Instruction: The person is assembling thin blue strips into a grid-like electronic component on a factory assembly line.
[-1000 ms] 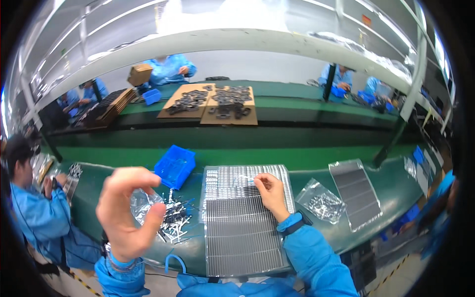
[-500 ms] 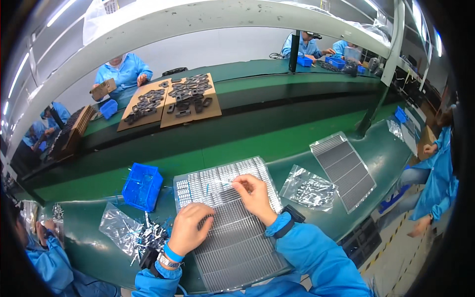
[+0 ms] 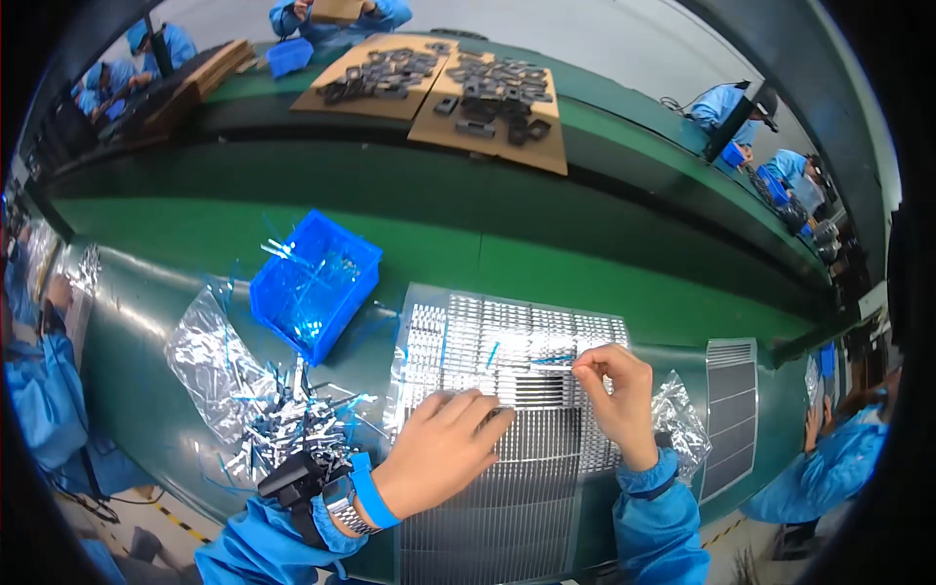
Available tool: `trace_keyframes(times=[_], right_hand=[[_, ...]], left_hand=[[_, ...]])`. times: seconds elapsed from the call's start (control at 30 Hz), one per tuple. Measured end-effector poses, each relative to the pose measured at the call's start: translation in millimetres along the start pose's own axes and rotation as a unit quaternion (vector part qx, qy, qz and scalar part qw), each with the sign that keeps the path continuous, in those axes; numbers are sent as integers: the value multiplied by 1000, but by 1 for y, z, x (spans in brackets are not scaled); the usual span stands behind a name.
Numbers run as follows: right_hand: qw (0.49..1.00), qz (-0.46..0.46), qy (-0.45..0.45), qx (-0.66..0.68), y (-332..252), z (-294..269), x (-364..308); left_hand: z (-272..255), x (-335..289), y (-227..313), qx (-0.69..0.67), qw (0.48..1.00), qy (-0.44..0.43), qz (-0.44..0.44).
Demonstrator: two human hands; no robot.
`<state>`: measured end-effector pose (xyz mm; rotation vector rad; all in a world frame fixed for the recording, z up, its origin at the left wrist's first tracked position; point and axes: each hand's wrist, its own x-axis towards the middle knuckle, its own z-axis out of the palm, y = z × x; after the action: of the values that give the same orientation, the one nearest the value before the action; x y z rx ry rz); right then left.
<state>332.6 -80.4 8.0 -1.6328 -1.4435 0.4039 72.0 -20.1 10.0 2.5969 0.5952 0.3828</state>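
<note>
A green table (image 3: 136,390) carried a gridded sheet (image 3: 487,536), with a blue bin (image 3: 341,324) and a pile (image 3: 292,429) of loose pieces to its left. The left hand (image 3: 439,456), raised to the left of the sheet one second earlier, had been brought over it; both hands were thus judged to be engaged there. The left hand was held palm down, fingers loosely extended; contact could not be confirmed. A thin strip (image 3: 550,368) was pinched in the right hand (image 3: 621,398) above the sheet.
</note>
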Motion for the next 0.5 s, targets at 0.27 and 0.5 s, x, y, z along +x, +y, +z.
trace_keyframes(times=[0.27,0.5], right_hand=[[997,50,-42,-49,11,12,-9],[990,90,-65,-82,3,13,-7]], left_hand=[[23,12,-14,4,997,78,-1],[25,11,-19,14,996,84,-11]])
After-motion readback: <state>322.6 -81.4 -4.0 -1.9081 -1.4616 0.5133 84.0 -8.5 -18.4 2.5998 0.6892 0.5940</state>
